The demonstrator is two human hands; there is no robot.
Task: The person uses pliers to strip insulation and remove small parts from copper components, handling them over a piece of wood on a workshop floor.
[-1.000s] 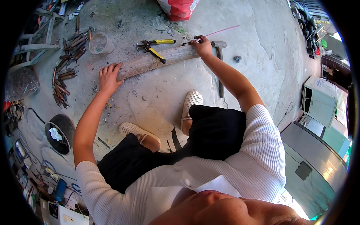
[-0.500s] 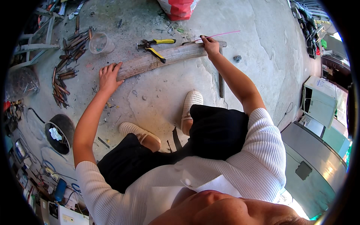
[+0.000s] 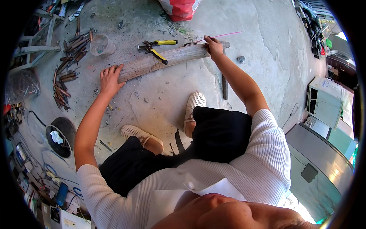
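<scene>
A long, weathered wooden board (image 3: 145, 68) lies across the floor in front of me. My left hand (image 3: 109, 79) is closed over its left end, thumb along the near edge. At the right end, my right hand (image 3: 214, 46) is closed against the board, its fingertips at a thin pink wire (image 3: 228, 34) that sticks out to the right. Left of those fingertips, a small brownish metal piece (image 3: 191, 44) sits by the far edge. Pliers with yellow-and-black handles (image 3: 158, 57) rest partly on the board, jaws pointing left. Beyond my right hand is a hammer-like tool (image 3: 225, 86), its handle pointing toward me.
Several rusty brown cylindrical pieces (image 3: 78, 45) lie heaped at the left, beside a clear plastic tub (image 3: 102, 44). A red-and-white sack (image 3: 181, 9) stands at the far side. A black bucket (image 3: 61, 136) is at the lower left; white cabinets (image 3: 326, 101) line the right.
Almost nothing differs. The whole view has shifted very slightly, and both hands keep their places on the board.
</scene>
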